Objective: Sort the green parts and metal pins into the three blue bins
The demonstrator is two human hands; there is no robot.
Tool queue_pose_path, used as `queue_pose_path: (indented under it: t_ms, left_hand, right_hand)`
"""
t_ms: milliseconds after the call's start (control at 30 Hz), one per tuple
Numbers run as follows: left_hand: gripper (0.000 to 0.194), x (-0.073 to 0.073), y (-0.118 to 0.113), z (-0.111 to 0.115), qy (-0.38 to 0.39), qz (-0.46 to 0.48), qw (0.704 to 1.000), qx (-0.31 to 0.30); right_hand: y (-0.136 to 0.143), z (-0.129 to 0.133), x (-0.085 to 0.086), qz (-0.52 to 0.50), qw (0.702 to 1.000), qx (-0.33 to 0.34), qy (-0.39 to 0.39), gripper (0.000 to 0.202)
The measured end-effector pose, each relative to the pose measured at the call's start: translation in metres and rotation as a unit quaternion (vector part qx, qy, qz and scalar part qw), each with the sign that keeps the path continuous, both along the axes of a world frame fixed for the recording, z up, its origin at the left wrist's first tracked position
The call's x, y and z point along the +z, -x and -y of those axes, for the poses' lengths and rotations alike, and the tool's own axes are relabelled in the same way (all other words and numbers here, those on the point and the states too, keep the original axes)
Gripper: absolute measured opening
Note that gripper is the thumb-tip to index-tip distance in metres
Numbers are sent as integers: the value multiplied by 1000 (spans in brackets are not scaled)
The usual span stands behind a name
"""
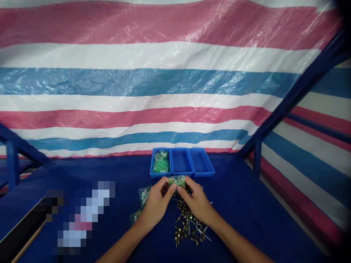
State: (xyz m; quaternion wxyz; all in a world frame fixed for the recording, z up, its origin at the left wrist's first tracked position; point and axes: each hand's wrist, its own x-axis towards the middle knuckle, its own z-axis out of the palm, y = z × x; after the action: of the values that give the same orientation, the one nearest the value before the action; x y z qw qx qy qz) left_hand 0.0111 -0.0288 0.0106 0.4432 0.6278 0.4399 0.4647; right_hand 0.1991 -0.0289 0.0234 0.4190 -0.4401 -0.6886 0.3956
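Taking the held packet (177, 180) as the clock's centre, with twelve o'clock pointing away from the body

Nearest, between eight and nine on the blue worktop (117, 171), well apart from the hands: a dark slab (24, 230) with a pale edge, perhaps a phone or tablet, and beside it a coarsely blocked-out patch (85, 217), impossible to identify

Between five and six, scattered loose and partly hidden by the right hand: small brass-coloured parts (189, 221) mixed with thin pale rods (207, 237), probably left there for easy reach

Around eight, partly behind the left hand: small clear bags (144, 196) of pale pieces, apparently set aside from the loose parts to avoid mixing

At the centre, left hand (157, 199) and right hand (196, 199) both closed on the green-tinted packet, thumbs in front and almost meeting, fingers behind; probably gripped at both ends to spread it flat; cannot tell whether touching the worktop

Toward twelve, just beyond: three blue trays (181, 174) side by side, the left one holding similar green packets (161, 163); likely placed straight ahead to suit either arm

Farthest: a red, white and blue striped sheet (164, 54) behind blue frame bars (257, 157)

No readable brand, label or writing anywhere; any print on the packet too small to make out
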Motion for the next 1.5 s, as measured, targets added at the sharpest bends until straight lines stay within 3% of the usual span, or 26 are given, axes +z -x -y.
queue_pose_path:
  t_ms: [233,433,800,1200,1500]
  left_hand:
    - [25,6,-2,2,8,-3,1000,-12]
    - [30,7,-2,2,9,-1,1000,5]
    - [29,8,-3,4,16,-7,1000,-17]
    - [43,9,-2,4,51,17,998,39]
    - [28,9,-2,3,8,9,1000,18]
  right_hand:
    - [-1,-3,-8,-64,998,-30,3,28]
    - [-1,-2,-8,-64,998,-22,2,28]
    - [-1,-4,-7,-78,996,-32,11,29]
    - [-1,-6,-9,-87,995,-47,22,35]
    - [-2,-7,-11,-95,994,-49,22,30]
